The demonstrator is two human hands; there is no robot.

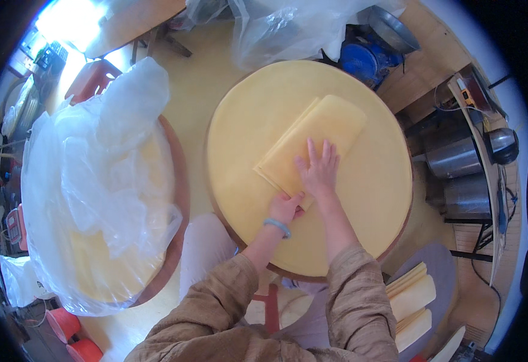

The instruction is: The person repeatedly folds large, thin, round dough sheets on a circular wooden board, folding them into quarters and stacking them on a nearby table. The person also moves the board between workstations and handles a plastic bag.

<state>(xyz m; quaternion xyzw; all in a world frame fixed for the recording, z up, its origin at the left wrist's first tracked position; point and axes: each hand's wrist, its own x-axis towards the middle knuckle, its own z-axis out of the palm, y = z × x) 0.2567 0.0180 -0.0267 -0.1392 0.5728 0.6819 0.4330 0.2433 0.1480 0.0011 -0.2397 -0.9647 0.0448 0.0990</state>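
Before me a round stack of thin yellow sheets [241, 126], which look like tofu skin, covers a round brown board [300, 274]. A folded yellow sheet [331, 118] lies slantwise on top, with layered edges along its left side. My left hand [285, 206], with a pale blue bangle on its wrist, pinches the folded sheet's near corner between thumb and fingers. My right hand [320, 169] rests flat on the fold with its fingers spread, holding nothing. Part of the near edge is hidden beneath my hands.
On the left, plastic film [96, 158] covers another round yellow stack. Folded yellow bundles [413, 294] lie on a grey surface at lower right. Metal pots [467, 194] stand under a shelf on the right. A blue machine [361, 61] and plastic sheeting [286, 31] are beyond the board.
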